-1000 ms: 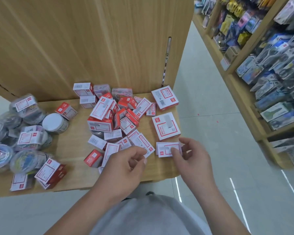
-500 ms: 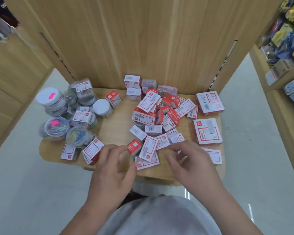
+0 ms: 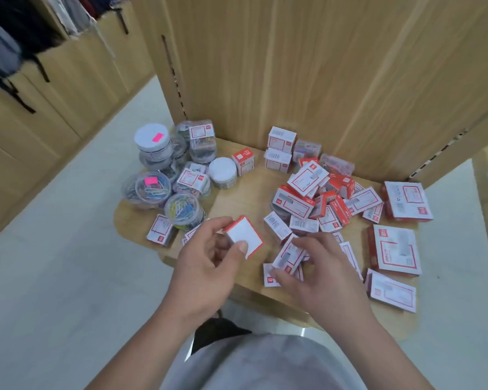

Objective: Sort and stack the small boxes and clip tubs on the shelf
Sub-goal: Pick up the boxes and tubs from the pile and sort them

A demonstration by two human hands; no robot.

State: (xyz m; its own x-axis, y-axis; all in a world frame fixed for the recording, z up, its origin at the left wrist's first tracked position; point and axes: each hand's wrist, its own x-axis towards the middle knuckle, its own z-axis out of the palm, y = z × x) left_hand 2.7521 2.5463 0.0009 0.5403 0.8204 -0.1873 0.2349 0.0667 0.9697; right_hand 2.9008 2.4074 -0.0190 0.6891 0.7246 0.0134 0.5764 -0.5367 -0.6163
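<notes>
Pinching white box (image 3: 244, 237) left, labelled box (image 3: 289, 253) right

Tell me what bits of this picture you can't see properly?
All in the head view:
- Writing on the piled boxes: blurred and too small.
- Face of the small box the left hand holds: plain white, any print unclear.
- The flat box the right hand pinches: partly covered by it.
- The back tubs: partly hidden behind nearer tubs.

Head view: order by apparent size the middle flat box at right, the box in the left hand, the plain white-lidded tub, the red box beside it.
1. middle flat box
2. held box and white-lidded tub: about alike, and the held box is nearer the camera, so unranked
3. red box
</notes>
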